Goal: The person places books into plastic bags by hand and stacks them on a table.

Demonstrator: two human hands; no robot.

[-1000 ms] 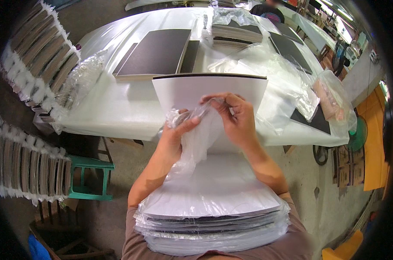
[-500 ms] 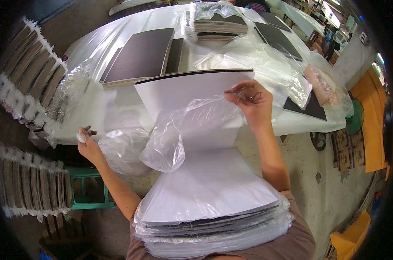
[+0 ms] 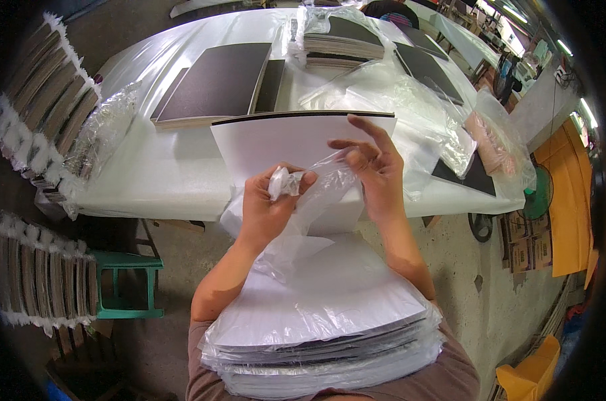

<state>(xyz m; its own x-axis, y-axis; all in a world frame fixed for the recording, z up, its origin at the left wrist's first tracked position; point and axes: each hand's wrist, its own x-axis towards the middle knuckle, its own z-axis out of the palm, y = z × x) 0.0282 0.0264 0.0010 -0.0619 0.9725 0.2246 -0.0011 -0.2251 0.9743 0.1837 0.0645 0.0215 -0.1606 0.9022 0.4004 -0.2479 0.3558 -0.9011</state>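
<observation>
My left hand is closed around a white crumpled wad and one end of a clear plastic bag. My right hand pinches the bag's other end at the thumb, its upper fingers spread. The bag stretches between both hands and droops toward my lap. Behind it stands a white board with a dark top edge, leaning at the table's front. Against my body lies a stack of plastic-wrapped sheets, white on top with dark layers at the near edge.
The table is covered in pale sheeting. On it are dark-topped board stacks, loose clear plastic and a bag with pinkish contents. Tall wrapped bundles and a green stool stand left. Cartons sit right.
My left hand has swung from the far left to the middle, close to my right hand, bringing plastic with it. My right hand has shifted slightly left, its upper fingers now raised.
</observation>
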